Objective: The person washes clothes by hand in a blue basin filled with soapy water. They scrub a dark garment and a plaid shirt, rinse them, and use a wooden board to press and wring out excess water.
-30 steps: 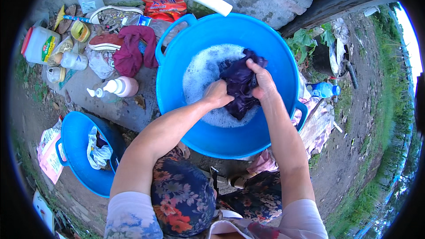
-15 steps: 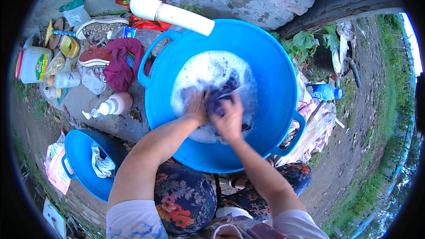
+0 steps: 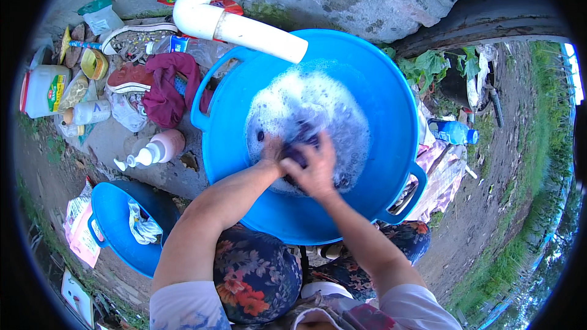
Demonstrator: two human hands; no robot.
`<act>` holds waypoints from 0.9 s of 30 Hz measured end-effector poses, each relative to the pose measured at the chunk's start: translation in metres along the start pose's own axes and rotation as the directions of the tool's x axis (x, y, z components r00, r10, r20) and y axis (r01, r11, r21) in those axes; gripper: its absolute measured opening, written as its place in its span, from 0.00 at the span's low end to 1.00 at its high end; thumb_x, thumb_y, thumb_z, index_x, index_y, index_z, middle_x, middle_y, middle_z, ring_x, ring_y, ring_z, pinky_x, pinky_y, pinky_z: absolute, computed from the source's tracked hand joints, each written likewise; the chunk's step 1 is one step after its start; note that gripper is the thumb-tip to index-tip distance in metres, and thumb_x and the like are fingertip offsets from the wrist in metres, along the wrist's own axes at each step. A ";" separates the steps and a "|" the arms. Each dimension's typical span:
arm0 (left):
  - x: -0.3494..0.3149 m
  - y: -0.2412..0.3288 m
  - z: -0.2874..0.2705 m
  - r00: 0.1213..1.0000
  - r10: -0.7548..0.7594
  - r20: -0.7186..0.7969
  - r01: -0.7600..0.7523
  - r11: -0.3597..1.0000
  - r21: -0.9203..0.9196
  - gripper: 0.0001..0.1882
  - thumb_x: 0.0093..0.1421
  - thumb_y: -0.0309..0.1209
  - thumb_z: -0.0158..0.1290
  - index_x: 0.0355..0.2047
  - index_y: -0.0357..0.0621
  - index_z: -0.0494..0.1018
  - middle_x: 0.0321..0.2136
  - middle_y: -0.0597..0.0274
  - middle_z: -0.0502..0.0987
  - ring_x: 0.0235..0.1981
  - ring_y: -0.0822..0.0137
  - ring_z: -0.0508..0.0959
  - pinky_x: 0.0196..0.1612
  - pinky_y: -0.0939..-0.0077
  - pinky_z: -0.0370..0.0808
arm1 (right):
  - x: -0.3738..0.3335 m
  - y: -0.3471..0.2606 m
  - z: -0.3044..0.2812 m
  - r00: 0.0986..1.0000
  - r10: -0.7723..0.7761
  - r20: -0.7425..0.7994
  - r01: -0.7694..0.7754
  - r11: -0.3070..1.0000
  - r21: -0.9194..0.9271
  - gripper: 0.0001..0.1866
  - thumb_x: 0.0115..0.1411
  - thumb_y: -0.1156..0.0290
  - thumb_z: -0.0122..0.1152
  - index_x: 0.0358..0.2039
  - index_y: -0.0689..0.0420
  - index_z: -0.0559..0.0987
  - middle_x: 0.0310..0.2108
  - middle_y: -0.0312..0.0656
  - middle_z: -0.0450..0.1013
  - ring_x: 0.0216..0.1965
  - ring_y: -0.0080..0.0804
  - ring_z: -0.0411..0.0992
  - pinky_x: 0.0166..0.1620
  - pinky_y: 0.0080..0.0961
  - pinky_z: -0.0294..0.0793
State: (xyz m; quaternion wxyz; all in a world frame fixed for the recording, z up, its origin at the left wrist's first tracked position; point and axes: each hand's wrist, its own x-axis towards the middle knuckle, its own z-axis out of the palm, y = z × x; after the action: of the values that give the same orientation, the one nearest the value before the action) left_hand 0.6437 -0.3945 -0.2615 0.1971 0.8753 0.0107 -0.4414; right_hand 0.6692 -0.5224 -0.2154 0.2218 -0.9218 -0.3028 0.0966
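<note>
A large blue plastic tub (image 3: pixel 385 110) stands in front of me, with white suds (image 3: pixel 287 95) over the water in it. Wet, dark purple cloth (image 3: pixel 296 155) lies bunched in the foam, partly under the surface. On top of it is my right hand (image 3: pixel 316 168), its fingers bent around the fabric. Close beside, at the cloth's left edge, my left hand (image 3: pixel 273 151) presses in; its fingertips are hidden by cloth and suds, and it looks closed on the same piece.
A white pipe (image 3: pixel 263 35) juts over the tub's far rim. Left of it lie a pump bottle (image 3: pixel 160 148), a maroon cloth (image 3: pixel 168 95), shoes (image 3: pixel 129 77) and a white jug (image 3: pixel 46 91). A smaller blue bucket (image 3: pixel 116 232) stands at lower left. A blue-labelled bottle (image 3: pixel 452 132) lies right.
My hands have drawn closer together over the cloth, and the left has moved slightly toward me. The foam has spread and shifted to the right. The whole view has moved a little.
</note>
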 end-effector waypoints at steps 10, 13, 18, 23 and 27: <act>-0.003 0.005 -0.003 0.883 -0.047 -0.467 -0.080 0.965 -0.249 0.35 0.55 0.23 0.43 0.65 0.42 0.51 0.64 0.45 0.51 0.66 0.44 0.46 0.65 0.46 0.46 | 0.089 0.056 0.006 0.848 0.497 -0.185 -0.319 0.756 0.572 0.17 0.51 0.63 0.65 0.41 0.54 0.78 0.36 0.50 0.75 0.41 0.47 0.74 0.48 0.36 0.72; 0.002 0.000 0.001 0.896 -0.055 -0.440 -0.014 0.988 -0.153 0.34 0.55 0.25 0.45 0.64 0.46 0.55 0.63 0.44 0.53 0.65 0.47 0.50 0.64 0.45 0.47 | 0.028 0.045 -0.003 0.981 0.168 -0.101 -0.143 0.964 0.224 0.12 0.50 0.67 0.65 0.34 0.57 0.80 0.55 0.61 0.63 0.54 0.58 0.65 0.52 0.46 0.69; 0.012 0.004 -0.003 0.941 -0.045 -0.334 0.074 0.994 0.077 0.30 0.58 0.35 0.42 0.63 0.47 0.56 0.62 0.46 0.54 0.64 0.42 0.50 0.65 0.46 0.45 | 0.057 -0.014 0.014 0.995 -0.045 -0.094 0.034 0.992 -0.118 0.13 0.45 0.61 0.69 0.32 0.50 0.81 0.54 0.54 0.64 0.52 0.55 0.65 0.49 0.49 0.70; 0.008 0.008 0.012 0.808 -0.063 -0.586 0.004 0.995 -0.102 0.36 0.54 0.29 0.48 0.64 0.42 0.52 0.63 0.48 0.52 0.63 0.45 0.52 0.64 0.50 0.50 | 0.118 0.050 0.003 0.908 0.420 -0.013 -0.385 0.843 0.376 0.15 0.54 0.59 0.63 0.40 0.51 0.78 0.44 0.53 0.73 0.47 0.47 0.72 0.47 0.40 0.72; 0.003 0.002 -0.005 0.982 -0.107 -0.158 0.041 0.927 -0.372 0.32 0.55 0.29 0.48 0.61 0.39 0.57 0.60 0.44 0.57 0.61 0.43 0.56 0.61 0.51 0.57 | 0.048 0.066 0.010 0.951 0.259 -0.168 -0.225 0.954 0.200 0.18 0.53 0.60 0.64 0.41 0.56 0.78 0.51 0.59 0.66 0.52 0.56 0.65 0.54 0.44 0.67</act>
State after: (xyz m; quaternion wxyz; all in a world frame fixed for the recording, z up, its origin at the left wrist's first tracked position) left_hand 0.6492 -0.3948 -0.2605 0.3389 0.8574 0.1434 -0.3598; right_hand 0.7383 -0.5373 -0.2575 0.3183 -0.9334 -0.1543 0.0607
